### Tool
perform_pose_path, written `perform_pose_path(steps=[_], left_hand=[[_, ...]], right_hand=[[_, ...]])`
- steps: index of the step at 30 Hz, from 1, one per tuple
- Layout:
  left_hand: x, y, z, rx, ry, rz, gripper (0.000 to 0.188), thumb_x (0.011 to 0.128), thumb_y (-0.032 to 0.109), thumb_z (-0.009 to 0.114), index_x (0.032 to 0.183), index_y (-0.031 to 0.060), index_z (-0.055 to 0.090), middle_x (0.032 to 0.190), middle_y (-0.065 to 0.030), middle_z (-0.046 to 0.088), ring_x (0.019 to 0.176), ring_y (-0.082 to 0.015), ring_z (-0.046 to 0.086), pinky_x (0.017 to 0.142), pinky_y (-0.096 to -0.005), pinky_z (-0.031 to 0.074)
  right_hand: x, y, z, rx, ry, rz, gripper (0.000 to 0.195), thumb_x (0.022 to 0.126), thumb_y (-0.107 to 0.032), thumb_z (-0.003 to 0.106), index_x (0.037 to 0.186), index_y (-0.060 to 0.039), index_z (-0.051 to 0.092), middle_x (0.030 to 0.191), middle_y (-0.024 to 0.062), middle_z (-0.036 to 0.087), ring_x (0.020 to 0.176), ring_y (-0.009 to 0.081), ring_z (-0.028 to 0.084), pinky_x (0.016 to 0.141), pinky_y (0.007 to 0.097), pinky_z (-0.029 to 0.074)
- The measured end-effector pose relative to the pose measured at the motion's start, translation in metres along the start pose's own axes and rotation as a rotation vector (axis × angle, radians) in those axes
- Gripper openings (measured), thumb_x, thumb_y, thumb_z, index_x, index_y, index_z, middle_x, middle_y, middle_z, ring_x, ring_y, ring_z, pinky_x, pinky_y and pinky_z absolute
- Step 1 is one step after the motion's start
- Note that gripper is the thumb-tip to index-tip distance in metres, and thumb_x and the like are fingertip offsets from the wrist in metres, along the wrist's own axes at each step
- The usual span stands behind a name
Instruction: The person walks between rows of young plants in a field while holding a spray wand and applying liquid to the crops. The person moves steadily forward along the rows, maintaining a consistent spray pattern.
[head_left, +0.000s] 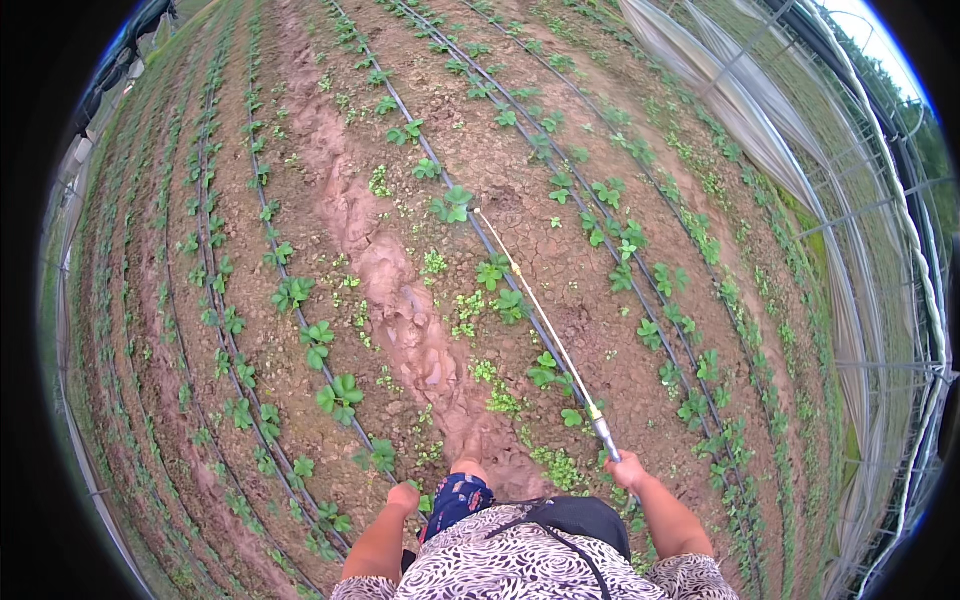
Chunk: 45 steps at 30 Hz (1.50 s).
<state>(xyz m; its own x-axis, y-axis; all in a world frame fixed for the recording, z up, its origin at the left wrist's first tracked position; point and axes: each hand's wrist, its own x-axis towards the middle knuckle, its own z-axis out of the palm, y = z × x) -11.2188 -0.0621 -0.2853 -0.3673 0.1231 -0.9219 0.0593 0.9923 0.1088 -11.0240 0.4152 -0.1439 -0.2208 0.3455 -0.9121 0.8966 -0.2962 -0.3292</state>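
My right hand (627, 472) grips the grey handle (604, 435) of a long spray lance (546, 319). Its thin, pale tube points forward and slightly left over a drip irrigation line (491, 244). The nozzle (476, 211) is beside a small leafy plant (452, 206), which looks like a strawberry plant; any spray is too faint to make out. My left hand (403, 496) is curled at my left side, near another drip line and a low plant (382, 454). Whether it holds anything is hidden by the fingers.
A wet, muddy furrow (420, 334) runs ahead of me between planted rows. Small weeds (469, 306) grow along it. More drip lines (300, 315) with plants lie on both sides. At right stands a greenhouse frame (911, 225) with gathered plastic sheeting (772, 127).
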Motion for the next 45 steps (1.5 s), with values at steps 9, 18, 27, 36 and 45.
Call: perform_pose_path(steps=[9,18,27,36,45], left_hand=[[-0.014,-0.008,-0.054,-0.049,0.137,-0.008,0.036,0.082,0.026,0.042,0.089,0.0001,0.066,0.098,-0.0235,0.061,0.096,-0.0357,0.059,0.086,-0.0424,0.045],[0.024,-0.038,-0.042,-0.106,0.066,-0.001,0.036,0.081,0.027,0.044,0.09,-0.0004,0.065,0.096,-0.0231,0.062,0.094,-0.0355,0.059,0.085,-0.0427,0.046],[-0.014,-0.008,-0.083,-0.235,0.09,-0.067,0.032,0.08,0.03,0.052,0.086,0.0033,0.067,0.084,-0.0199,0.065,0.086,-0.0334,0.062,0.078,-0.0411,0.048],[0.016,-0.046,-0.078,-0.188,0.129,-0.065,0.034,0.079,0.032,0.051,0.086,0.002,0.067,0.087,-0.0215,0.064,0.089,-0.0347,0.061,0.082,-0.0414,0.047],[0.011,-0.026,-0.079,-0.177,0.076,-0.071,0.037,0.081,0.033,0.046,0.088,0.0029,0.066,0.1,-0.0201,0.062,0.094,-0.0355,0.059,0.084,-0.0419,0.046]], right_hand=[[0.053,-0.034,0.043,-0.297,0.443,-0.365,0.01,0.077,-0.011,0.056,0.082,-0.0026,0.059,0.063,0.0065,0.056,0.057,0.0142,0.053,0.053,0.0315,0.043],[0.117,-0.096,0.011,0.1,0.651,-0.137,0.017,0.083,-0.014,0.054,0.096,-0.0043,0.057,0.06,0.007,0.053,0.049,0.0175,0.051,0.039,0.0342,0.038],[0.097,-0.148,-0.018,0.694,0.774,0.11,0.023,0.082,-0.007,0.043,0.102,-0.0042,0.053,0.068,0.0085,0.048,0.043,0.0145,0.039,0.032,0.0282,0.03],[0.096,-0.164,-0.044,1.128,0.362,-0.038,0.006,0.08,-0.005,0.047,0.076,-0.0079,0.045,0.05,-0.0003,0.035,0.036,0.011,0.033,0.031,0.0255,0.028],[0.089,-0.143,-0.037,0.861,0.154,-0.094,0.011,0.075,-0.003,0.05,0.077,-0.0119,0.044,0.051,-0.0047,0.03,0.038,0.0075,0.027,0.033,0.0235,0.022]])
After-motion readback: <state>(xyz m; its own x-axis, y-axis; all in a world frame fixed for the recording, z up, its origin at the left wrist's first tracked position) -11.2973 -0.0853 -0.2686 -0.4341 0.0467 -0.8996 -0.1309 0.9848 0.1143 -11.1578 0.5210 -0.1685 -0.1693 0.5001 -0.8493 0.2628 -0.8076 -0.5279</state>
